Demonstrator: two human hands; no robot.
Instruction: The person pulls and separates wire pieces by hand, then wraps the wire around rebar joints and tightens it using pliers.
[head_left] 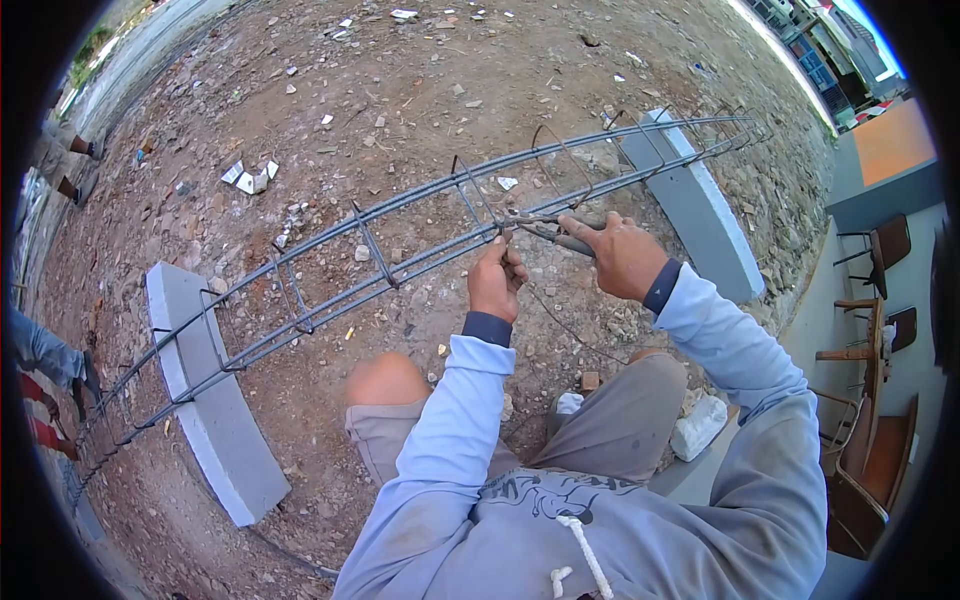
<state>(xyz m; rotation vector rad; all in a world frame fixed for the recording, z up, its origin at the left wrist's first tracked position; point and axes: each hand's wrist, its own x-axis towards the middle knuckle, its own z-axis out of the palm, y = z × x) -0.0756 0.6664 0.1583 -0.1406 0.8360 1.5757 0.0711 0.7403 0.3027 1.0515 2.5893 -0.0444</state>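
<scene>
A long cage of steel reinforcing bars (420, 207) with bent stirrups (375, 245) runs across the view, propped on two grey blocks. My right hand (627, 258) grips the handles of a pair of pincers (565, 236). The jaws reach a stirrup corner on the near bars. Just below that corner, my left hand (497, 280) is closed in a pinch, fingertips close to the bar. A thin wire (560, 322) trails from the left hand toward my knee. What lies between the fingertips is largely hidden.
The left grey block (225, 420) and right grey block (705, 215) bear the cage above stony ground. Broken white tile pieces (250, 178) lie beyond it. Chairs (885, 250) and a wooden table (868, 350) stand at right. Other people's legs (45, 350) show at far left.
</scene>
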